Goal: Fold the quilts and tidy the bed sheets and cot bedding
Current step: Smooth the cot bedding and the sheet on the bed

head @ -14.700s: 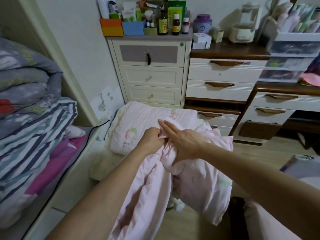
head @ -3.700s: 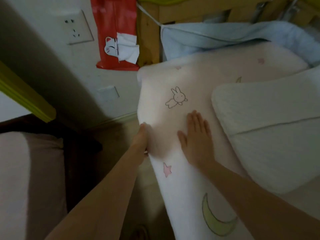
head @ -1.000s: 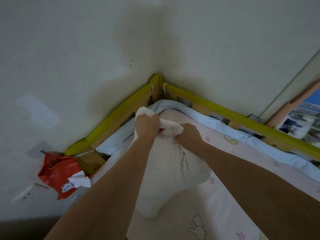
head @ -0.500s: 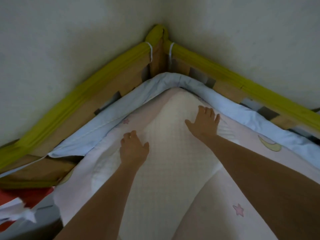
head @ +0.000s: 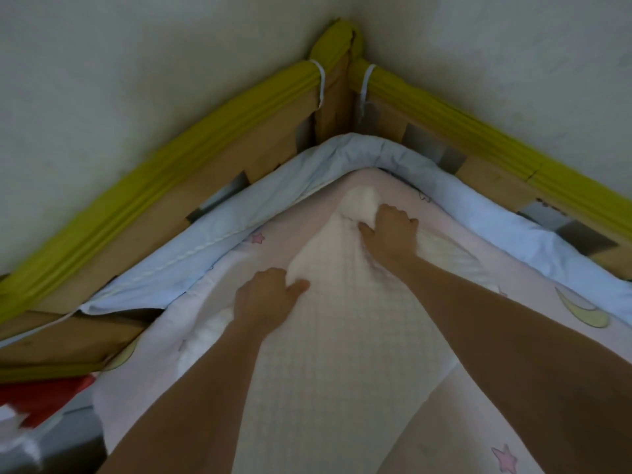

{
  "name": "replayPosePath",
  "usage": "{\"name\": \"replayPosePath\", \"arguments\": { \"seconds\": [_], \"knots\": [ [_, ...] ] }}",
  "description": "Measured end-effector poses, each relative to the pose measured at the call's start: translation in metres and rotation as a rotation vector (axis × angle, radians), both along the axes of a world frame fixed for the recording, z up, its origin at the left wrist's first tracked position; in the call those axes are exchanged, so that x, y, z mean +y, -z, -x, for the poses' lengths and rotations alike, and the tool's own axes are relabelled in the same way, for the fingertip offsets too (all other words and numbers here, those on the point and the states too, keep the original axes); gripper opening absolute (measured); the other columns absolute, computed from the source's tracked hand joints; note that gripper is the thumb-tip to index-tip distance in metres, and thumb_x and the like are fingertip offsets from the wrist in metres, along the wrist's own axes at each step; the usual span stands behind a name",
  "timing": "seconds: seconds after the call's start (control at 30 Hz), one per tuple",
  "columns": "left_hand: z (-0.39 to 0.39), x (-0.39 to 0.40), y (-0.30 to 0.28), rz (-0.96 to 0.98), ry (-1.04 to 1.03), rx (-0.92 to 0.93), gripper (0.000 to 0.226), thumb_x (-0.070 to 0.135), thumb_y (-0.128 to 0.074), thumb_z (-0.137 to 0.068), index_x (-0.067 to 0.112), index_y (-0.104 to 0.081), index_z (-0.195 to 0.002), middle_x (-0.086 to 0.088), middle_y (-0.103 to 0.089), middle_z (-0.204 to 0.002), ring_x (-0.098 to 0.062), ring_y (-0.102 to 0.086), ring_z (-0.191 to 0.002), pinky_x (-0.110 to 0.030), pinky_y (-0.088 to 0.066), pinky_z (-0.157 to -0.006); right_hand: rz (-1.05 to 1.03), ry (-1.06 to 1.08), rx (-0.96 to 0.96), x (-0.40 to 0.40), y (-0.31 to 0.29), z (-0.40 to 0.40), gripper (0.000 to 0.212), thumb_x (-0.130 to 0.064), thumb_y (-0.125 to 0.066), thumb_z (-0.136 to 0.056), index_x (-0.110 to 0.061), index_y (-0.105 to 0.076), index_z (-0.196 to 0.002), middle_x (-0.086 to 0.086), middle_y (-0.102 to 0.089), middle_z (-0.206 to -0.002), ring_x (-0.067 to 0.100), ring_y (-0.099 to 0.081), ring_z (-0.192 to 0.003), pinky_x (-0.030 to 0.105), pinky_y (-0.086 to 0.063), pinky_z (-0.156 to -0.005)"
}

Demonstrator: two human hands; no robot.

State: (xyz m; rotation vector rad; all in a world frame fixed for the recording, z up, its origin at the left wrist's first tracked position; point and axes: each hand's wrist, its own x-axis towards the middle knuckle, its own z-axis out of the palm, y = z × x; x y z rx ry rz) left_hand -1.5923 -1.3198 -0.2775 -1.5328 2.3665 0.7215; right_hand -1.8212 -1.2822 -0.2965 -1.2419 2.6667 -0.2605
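Cream walls corner the cot (head: 260,155); your left hand (head: 265,304) and right hand (head: 391,236), fingers curled, each pinch the waffle-textured white pad (head: 342,336) on the pink sheet (head: 513,268).

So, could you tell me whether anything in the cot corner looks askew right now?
Yes: the white quilted pad is bunched into a lump at its far corner by the right hand, not lying flat on the pink sheet. The left hand grips its left edge.

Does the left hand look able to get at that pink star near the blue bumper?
Probably yes. The left hand grips the white pad's edge, and only bare pink sheet lies between it and the pink star; it would need to let go first.
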Motion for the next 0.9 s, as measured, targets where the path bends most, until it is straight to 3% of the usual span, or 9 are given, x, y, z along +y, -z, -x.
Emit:
{"name": "replayPosePath", "arguments": {
  "seconds": [0.2,0.3,0.4,0.47,0.53,0.6,0.77,0.83,0.9],
  "knots": [
    [-0.032,-0.021,-0.004,0.349,-0.141,0.052,0.046,0.055,-0.039,-0.095,0.015,-0.062,-0.094,-0.009,-0.067,-0.098,-0.021,-0.057,-0.082,-0.03,-0.037,-0.065,0.256,-0.09,-0.066,-0.032,-0.016,-0.025,0.047,-0.042,-0.039,-0.1,-0.01,-0.042,-0.134,0.014,-0.047,-0.131,0.03,-0.043,-0.119,0.041,-0.032,-0.1],
    [-0.037,-0.029,-0.001,0.347,-0.145,-0.089,0.05,0.047,-0.042,-0.097,0.01,-0.051,-0.129,-0.018,-0.054,-0.13,-0.035,-0.051,-0.115,-0.047,-0.044,-0.088,0.115,-0.061,-0.095,-0.021,-0.011,-0.021,0.052,-0.043,-0.032,-0.101,-0.019,-0.029,-0.146,0.016,-0.029,-0.148,0.035,-0.027,-0.137,0.047,-0.017,-0.115],
    [-0.031,-0.009,-0.002,0.456,0.026,0.043,0.064,0.049,-0.049,-0.093,0.008,-0.042,-0.141,-0.02,-0.045,-0.141,-0.039,-0.042,-0.129,-0.055,-0.031,-0.105,-0.049,-0.129,0.032,0.024,0.002,-0.007,0.061,-0.056,-0.023,-0.098,-0.03,-0.013,-0.152,0.015,-0.006,-0.159,0.034,0.0,-0.147,0.053,0.005,-0.117],
    [-0.034,0.012,0.001,0.374,0.074,-0.029,0.075,0.062,-0.037,-0.092,0.016,-0.027,-0.15,-0.015,-0.034,-0.152,-0.034,-0.03,-0.14,-0.055,-0.016,-0.113,-0.127,-0.065,0.05,0.054,0.006,0.0,0.07,-0.068,-0.016,-0.092,-0.035,-0.006,-0.153,0.016,0.0,-0.16,0.034,0.004,-0.147,0.054,0.01,-0.116],
    [-0.05,0.021,0.005,0.196,-0.066,-0.19,0.088,0.075,-0.021,-0.086,0.018,-0.014,-0.153,-0.015,-0.025,-0.156,-0.035,-0.024,-0.142,-0.057,-0.012,-0.114,-0.158,0.087,-0.004,0.074,0.004,0.006,0.077,-0.075,-0.013,-0.088,-0.034,-0.006,-0.153,0.016,-0.002,-0.16,0.035,0.002,-0.147,0.055,0.009,-0.114],
    [-0.069,0.019,0.002,0.058,-0.255,-0.269,0.098,0.083,-0.017,-0.079,0.016,-0.018,-0.151,-0.018,-0.032,-0.151,-0.038,-0.03,-0.138,-0.06,-0.013,-0.113,-0.145,0.19,-0.074,0.083,0.002,0.0,0.074,-0.07,-0.015,-0.091,-0.03,-0.006,-0.153,0.015,-0.002,-0.16,0.033,0.001,-0.147,0.057,0.002,-0.115],
    [-0.099,0.034,-0.014,-0.021,-0.289,-0.223,0.096,0.083,-0.028,-0.079,0.014,-0.029,-0.145,-0.018,-0.041,-0.143,-0.04,-0.039,-0.131,-0.059,-0.024,-0.109,0.067,0.39,-0.261,0.113,-0.002,-0.103,0.067,-0.05,-0.031,-0.099,-0.029,0.003,-0.154,0.012,0.014,-0.16,0.034,0.005,-0.147,0.053,-0.014,-0.115],
    [-0.11,0.047,-0.017,-0.028,-0.397,-0.177,0.097,0.082,-0.036,-0.078,0.011,-0.028,-0.144,-0.02,-0.038,-0.142,-0.041,-0.039,-0.129,-0.058,-0.032,-0.105,0.126,0.46,-0.411,0.136,-0.002,-0.16,0.074,-0.051,-0.04,-0.097,-0.033,0.005,-0.152,0.021,0.007,-0.158,0.036,-0.004,-0.146,0.043,-0.014,-0.116],
    [-0.124,0.063,-0.015,-0.081,-0.685,-0.091,0.1,0.076,-0.048,-0.078,0.009,-0.021,-0.147,-0.024,-0.029,-0.145,-0.043,-0.033,-0.131,-0.057,-0.033,-0.105,0.134,0.524,-0.52,0.157,-0.004,-0.217,0.082,-0.055,-0.048,-0.091,-0.04,0.006,-0.15,0.026,-0.012,-0.154,0.037,-0.018,-0.142,0.041,-0.019,-0.114]
  ]
}}
